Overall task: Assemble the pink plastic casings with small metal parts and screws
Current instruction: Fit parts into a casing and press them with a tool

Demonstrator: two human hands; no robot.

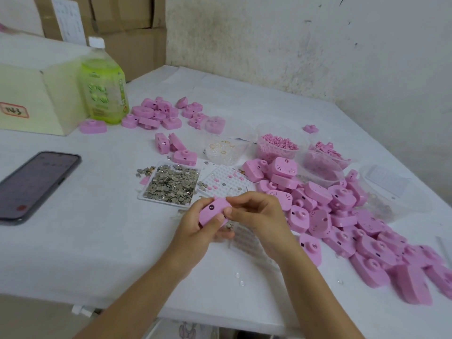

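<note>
Casing [213, 211] gripped in your left hand [195, 228], right hand [256, 216] pinching its edge (far pcs [156, 113] look done, big pile [342, 216] prob. left)

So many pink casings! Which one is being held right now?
The pink casing lifted off the table, gripped by the left hand and pinched at its end by the right hand. All others lie in piles on the table.

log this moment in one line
left hand: grips pink plastic casing; right hand: pinches it; white tray of small metal parts: beyond hands
</note>
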